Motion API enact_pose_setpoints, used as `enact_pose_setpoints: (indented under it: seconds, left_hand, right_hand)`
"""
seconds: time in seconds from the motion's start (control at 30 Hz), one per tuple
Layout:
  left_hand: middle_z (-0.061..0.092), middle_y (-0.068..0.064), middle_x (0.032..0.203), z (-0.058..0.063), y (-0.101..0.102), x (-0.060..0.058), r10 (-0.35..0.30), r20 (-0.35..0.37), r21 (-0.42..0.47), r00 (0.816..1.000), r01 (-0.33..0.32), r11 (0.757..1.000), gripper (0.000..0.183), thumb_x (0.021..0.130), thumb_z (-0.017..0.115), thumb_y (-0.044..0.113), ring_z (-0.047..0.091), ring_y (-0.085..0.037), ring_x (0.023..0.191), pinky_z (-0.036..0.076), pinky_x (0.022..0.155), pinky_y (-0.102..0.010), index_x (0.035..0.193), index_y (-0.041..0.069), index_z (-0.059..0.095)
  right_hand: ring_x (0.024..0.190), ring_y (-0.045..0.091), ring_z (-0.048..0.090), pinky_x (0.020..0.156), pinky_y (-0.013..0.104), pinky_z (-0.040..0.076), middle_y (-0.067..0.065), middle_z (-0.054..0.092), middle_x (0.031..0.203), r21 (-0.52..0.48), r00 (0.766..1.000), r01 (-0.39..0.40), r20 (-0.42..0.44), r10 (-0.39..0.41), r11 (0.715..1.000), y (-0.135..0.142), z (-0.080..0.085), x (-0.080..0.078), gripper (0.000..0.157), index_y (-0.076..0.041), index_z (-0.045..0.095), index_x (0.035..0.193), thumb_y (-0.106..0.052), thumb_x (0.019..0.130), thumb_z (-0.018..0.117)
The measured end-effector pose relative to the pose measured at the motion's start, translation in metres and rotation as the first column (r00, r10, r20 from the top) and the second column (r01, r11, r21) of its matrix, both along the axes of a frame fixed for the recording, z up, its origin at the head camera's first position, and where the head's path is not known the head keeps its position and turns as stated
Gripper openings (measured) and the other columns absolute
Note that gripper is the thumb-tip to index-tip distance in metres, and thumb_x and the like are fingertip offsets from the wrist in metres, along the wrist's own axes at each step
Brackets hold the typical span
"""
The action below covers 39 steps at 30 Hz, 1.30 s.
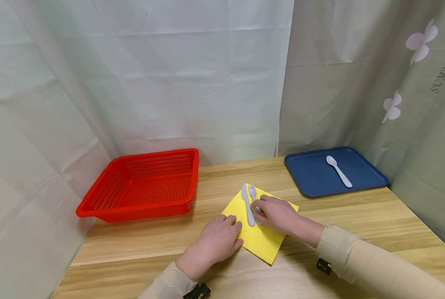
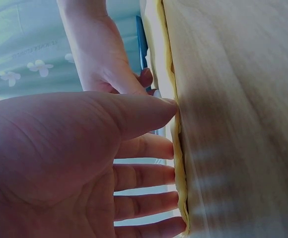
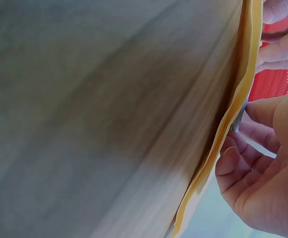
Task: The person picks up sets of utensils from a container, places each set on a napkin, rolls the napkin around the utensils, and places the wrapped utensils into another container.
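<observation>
A folded yellow napkin (image 1: 261, 246) lies on the wooden table with a white plastic knife (image 1: 247, 205) and a white plastic fork (image 1: 252, 192) side by side on it. My left hand (image 1: 219, 237) rests on the napkin's left edge, fingers extended; in the left wrist view its fingertips touch that edge (image 2: 178, 163). My right hand (image 1: 278, 214) pinches the fork's handle between thumb and fingers, covering part of it. In the right wrist view, a piece of the handle (image 3: 238, 119) shows between the thumb and curled fingers, close over the napkin.
At the back left of the table (image 1: 147, 245) stands a red perforated plastic basket (image 1: 140, 214). A blue tray (image 1: 308, 182) sits at the back right, bearing a white plastic spoon (image 1: 339, 171). Pale curtains (image 1: 192, 83) hang behind and at the sides.
</observation>
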<state>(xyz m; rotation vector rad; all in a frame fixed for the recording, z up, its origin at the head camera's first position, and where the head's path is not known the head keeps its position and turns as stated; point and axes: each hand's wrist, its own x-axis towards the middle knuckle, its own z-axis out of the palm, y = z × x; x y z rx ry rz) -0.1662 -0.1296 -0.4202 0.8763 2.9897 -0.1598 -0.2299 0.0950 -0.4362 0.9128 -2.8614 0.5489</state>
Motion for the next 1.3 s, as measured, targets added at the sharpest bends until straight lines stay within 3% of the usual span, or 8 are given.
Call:
enact_pose_setpoints:
  seconds: [0.27,0.53,0.77,0.93,1.1,1.3]
  left_hand:
    - [0.069,-0.009,0.135,0.003,0.001,0.002,0.012,0.016,0.014,1.000,-0.013,1.000,0.044,0.103,0.078,0.043,0.066,-0.030,0.119,0.059,0.096,-0.048,0.133,0.011,0.075]
    - [0.069,-0.009,0.136,0.001,0.000,0.002,0.014,0.017,0.009,1.000,-0.014,1.000,0.046,0.104,0.076,0.045,0.065,-0.030,0.119,0.059,0.097,-0.047,0.135,0.011,0.074]
    - [0.069,-0.009,0.136,0.001,0.001,0.001,0.012,0.009,0.008,1.000,-0.012,1.000,0.045,0.104,0.076,0.045,0.066,-0.030,0.119,0.060,0.097,-0.047,0.135,0.011,0.075]
    - [0.070,-0.009,0.135,0.000,0.001,0.001,0.005,0.000,0.011,1.000,-0.005,1.000,0.044,0.103,0.077,0.044,0.066,-0.031,0.119,0.060,0.096,-0.048,0.133,0.011,0.075]
    - [0.070,-0.009,0.135,0.001,0.001,0.002,0.006,0.002,0.014,1.000,-0.006,1.000,0.043,0.103,0.078,0.043,0.066,-0.031,0.119,0.060,0.096,-0.048,0.132,0.012,0.075]
    - [0.069,-0.009,0.137,0.001,0.001,0.001,0.015,0.015,0.012,1.000,-0.015,1.000,0.044,0.104,0.077,0.044,0.065,-0.031,0.120,0.059,0.097,-0.048,0.134,0.012,0.074]
  right_hand:
    - [0.072,0.013,0.051,0.063,0.033,0.046,-0.005,0.055,0.087,0.031,0.999,0.037,-0.014,-0.037,0.999,0.000,0.004,0.001,0.027,-0.010,0.077,0.129,-0.018,0.103,0.078]
    - [0.083,0.014,0.060,0.072,0.035,0.053,-0.001,0.064,0.099,0.053,0.998,0.062,-0.026,-0.060,0.997,0.005,0.005,-0.002,0.035,-0.010,0.076,0.135,-0.023,0.103,0.081]
    - [0.090,0.020,0.063,0.077,0.038,0.057,0.005,0.069,0.110,0.050,0.991,0.062,-0.118,-0.055,0.997,0.011,0.004,-0.003,0.044,-0.008,0.073,0.140,-0.024,0.100,0.084]
    - [0.108,0.030,0.070,0.088,0.046,0.062,0.010,0.072,0.125,0.053,0.980,0.060,-0.191,-0.048,0.997,0.017,0.005,-0.003,0.048,-0.005,0.071,0.142,-0.025,0.100,0.085]
    - [0.123,0.037,0.068,0.103,0.053,0.058,0.015,0.071,0.135,0.032,0.973,0.055,-0.224,-0.046,0.998,0.023,0.006,-0.004,0.052,-0.003,0.068,0.145,-0.026,0.101,0.084]
    - [0.130,0.041,0.066,0.106,0.060,0.055,0.019,0.068,0.142,0.015,0.961,0.048,-0.273,-0.042,0.999,0.032,0.007,-0.006,0.056,-0.002,0.066,0.149,-0.028,0.102,0.083]
